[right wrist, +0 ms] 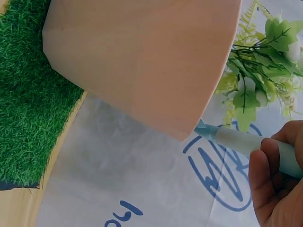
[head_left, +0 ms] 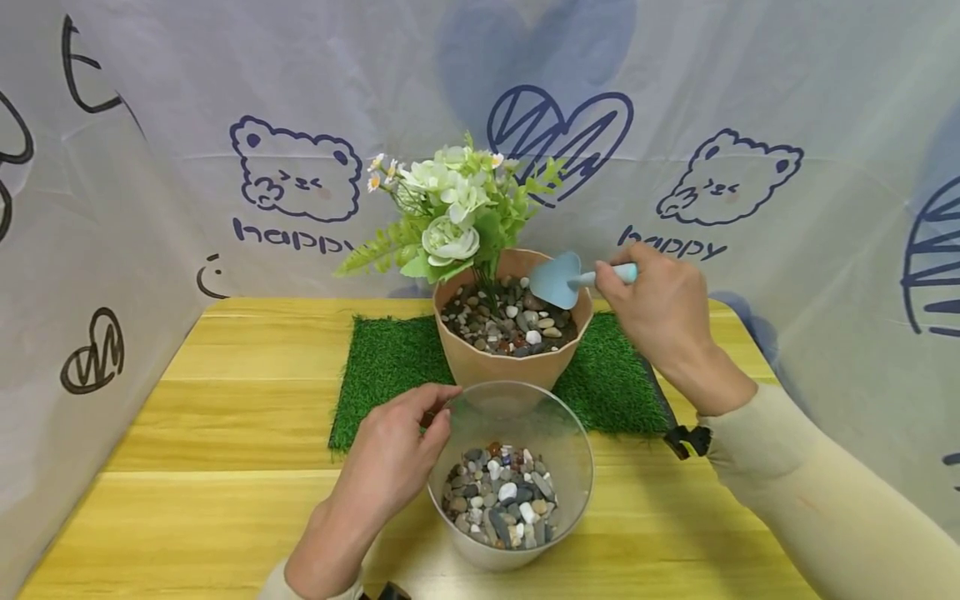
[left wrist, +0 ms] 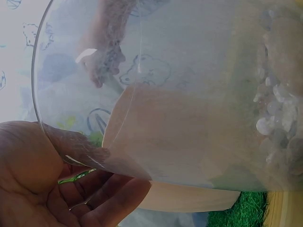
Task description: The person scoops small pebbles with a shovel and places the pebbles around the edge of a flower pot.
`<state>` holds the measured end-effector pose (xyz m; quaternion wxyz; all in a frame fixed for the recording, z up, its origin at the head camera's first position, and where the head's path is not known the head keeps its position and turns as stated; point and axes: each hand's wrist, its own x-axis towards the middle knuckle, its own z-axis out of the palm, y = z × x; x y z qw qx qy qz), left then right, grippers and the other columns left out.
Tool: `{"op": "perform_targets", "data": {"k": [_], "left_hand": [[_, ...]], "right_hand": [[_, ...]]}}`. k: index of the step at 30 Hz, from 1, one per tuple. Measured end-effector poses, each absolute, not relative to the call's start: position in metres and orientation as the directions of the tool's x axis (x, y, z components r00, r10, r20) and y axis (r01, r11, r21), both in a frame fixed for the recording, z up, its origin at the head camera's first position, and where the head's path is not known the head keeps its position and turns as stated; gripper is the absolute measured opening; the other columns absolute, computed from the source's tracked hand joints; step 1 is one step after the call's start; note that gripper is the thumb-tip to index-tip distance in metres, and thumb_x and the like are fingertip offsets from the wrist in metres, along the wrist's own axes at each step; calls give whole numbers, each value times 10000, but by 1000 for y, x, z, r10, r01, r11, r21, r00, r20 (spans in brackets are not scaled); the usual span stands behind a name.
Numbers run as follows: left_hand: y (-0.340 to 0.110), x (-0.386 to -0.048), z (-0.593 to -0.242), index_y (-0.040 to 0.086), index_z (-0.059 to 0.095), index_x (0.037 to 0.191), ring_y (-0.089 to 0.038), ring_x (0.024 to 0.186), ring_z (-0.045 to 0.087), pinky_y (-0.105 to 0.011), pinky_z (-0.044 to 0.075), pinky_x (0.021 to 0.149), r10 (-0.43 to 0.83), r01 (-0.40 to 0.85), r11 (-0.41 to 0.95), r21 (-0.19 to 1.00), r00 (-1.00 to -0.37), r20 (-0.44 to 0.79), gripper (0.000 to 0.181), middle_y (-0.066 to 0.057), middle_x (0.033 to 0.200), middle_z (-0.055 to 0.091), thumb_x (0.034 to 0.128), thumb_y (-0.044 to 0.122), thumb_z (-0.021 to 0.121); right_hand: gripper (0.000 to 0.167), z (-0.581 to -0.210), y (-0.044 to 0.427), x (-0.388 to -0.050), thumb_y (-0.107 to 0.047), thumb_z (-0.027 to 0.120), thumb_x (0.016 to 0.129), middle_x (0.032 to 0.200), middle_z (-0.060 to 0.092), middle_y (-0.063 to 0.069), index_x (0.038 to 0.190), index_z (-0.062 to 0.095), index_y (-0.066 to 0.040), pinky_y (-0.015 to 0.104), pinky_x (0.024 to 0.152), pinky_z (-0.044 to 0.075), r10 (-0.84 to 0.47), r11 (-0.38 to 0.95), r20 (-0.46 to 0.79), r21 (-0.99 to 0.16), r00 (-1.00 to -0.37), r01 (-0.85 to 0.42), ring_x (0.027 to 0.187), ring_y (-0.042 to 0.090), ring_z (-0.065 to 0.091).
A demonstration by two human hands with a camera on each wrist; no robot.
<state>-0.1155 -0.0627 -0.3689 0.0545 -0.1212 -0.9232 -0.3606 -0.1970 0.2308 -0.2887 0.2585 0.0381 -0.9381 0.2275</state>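
The right hand grips the handle of a light blue trowel, its blade over the right part of an orange-tan pot. Pebbles and dark soil lie in that pot around the stems of white flowers. In the right wrist view the fingers curl round the trowel handle, while the pot wall hides the blade. The left hand holds the rim of a clear tub with pebbles at its bottom; the left wrist view shows the hand at that rim.
Under the pot lies a green turf mat on a wooden table. A printed cloth hangs behind and at both sides. The clear tub stands just in front of the pot.
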Motion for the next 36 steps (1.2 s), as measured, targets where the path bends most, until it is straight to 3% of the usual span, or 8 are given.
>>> {"op": "perform_targets", "data": {"k": [22,28,31,36], "left_hand": [[-64,-114,-370,187,739,1294,-57,779,629,-206,522,607,185,258,708,657,-966,180,292,7,1106,765,1014,157,663],[-64,-115,-369,177,736,1297,-47,716,590,-209,507,580,190,259,699,666,-966,176,294,-3,1110,763,1014,150,661],[-63,-115,-369,179,735,1300,-46,716,587,-210,503,577,192,259,701,665,-966,173,295,0,1118,762,1017,155,658],[-64,-115,-369,181,734,1302,-48,741,600,-209,506,586,192,258,705,661,-966,172,295,2,1134,762,1019,161,653]], "right_hand": [[227,-288,239,-183,-241,689,988,564,584,78,945,764,-31,250,401,290,97,883,583,-425,-807,-201,440,172,403],[231,-278,240,-164,-297,707,984,645,656,70,969,774,-76,211,410,327,159,837,551,-516,-820,-184,456,145,461],[214,-274,240,-151,-311,744,969,641,667,-15,955,784,-101,196,432,360,187,780,539,-590,-821,-209,478,100,517],[96,-271,237,-129,-151,802,926,608,635,-158,886,787,-65,169,450,390,182,621,587,-690,-789,-370,481,29,543]]}}
